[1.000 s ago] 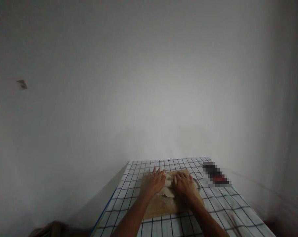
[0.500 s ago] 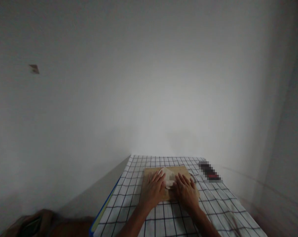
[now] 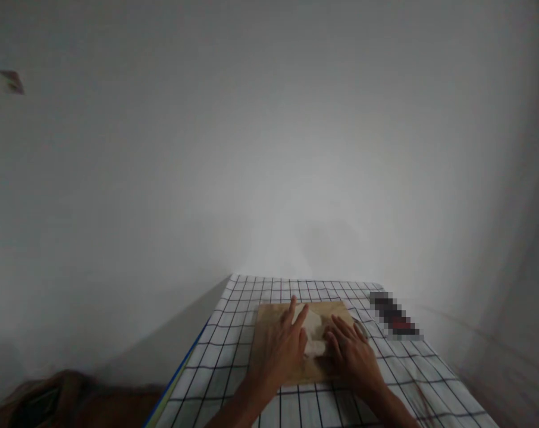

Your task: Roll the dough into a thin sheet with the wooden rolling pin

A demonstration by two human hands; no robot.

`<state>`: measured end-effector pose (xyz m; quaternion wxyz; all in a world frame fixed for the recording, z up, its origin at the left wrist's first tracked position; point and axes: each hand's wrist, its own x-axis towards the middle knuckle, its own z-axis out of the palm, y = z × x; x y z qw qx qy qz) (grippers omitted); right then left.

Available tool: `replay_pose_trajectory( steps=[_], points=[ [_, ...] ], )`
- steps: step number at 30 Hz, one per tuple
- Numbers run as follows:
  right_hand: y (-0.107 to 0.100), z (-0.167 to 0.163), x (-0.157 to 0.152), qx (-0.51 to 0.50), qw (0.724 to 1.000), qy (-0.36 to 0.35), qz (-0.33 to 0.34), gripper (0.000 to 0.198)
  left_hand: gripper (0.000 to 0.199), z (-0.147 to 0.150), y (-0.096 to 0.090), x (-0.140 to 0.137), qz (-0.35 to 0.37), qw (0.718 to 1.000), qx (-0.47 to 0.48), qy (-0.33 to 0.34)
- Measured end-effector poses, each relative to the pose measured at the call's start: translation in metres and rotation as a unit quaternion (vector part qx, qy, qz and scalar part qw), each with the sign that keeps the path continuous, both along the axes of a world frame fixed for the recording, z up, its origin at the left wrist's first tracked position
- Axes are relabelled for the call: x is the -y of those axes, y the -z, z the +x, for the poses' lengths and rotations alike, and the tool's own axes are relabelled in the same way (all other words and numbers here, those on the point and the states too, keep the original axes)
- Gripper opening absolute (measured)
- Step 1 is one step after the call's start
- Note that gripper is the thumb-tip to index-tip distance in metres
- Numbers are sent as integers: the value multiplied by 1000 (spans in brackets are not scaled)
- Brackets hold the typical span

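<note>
A flat, pale piece of what looks like dough (image 3: 314,334) lies on a light wooden board (image 3: 269,312). At its left edge is my left hand (image 3: 287,345), fingers spread and a couple of them lifted. My right hand (image 3: 352,351) rests over the dough's right side with its fingers stretched out, palm down. Both hands cover parts of the dough's edges. Neither hand is closed around anything.
The board lies on a table with a white and black checked cloth (image 3: 225,356). A round-edged object (image 3: 361,327) shows partly behind my right hand. A blurred-out dark item (image 3: 394,315) lies at the right edge. A pale wall (image 3: 269,148) stands behind.
My left fingers have spread and lifted from their flatter pose on the dough. The right hand stays at the dough's right side. The camera view has shifted slightly.
</note>
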<state>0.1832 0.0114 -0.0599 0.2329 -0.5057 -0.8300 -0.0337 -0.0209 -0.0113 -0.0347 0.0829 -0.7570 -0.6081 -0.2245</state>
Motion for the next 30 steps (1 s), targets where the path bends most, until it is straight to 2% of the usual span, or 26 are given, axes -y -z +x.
replay_pose_trajectory(
  steps=[2,4,7,10,14,18,24,30],
  points=[
    [2,-3,-14,9,1000,20,-2,47,63,-6,3,-20,12,999,-38,15],
    [0,-7,-28,18,1000,23,-9,45,60,-13,6,-41,9,997,-64,37],
    [-4,-10,-55,41,999,-1,-26,42,51,-19,9,-71,-6,997,-61,49],
    [-5,-11,-88,56,997,-5,-51,41,44,-19,8,-96,-1,999,-44,29],
    [-1,-13,-128,60,996,-6,-60,37,41,-17,5,-118,27,999,-18,2],
    [-1,-17,-151,71,995,-37,-64,29,37,-19,8,-124,-4,1000,-6,12],
    [-2,-16,-149,79,992,-64,-72,34,38,-19,15,-118,-17,1000,-22,-1],
    [3,-8,-98,56,997,17,-49,44,46,-18,21,-102,-20,999,-42,14]
  ],
)
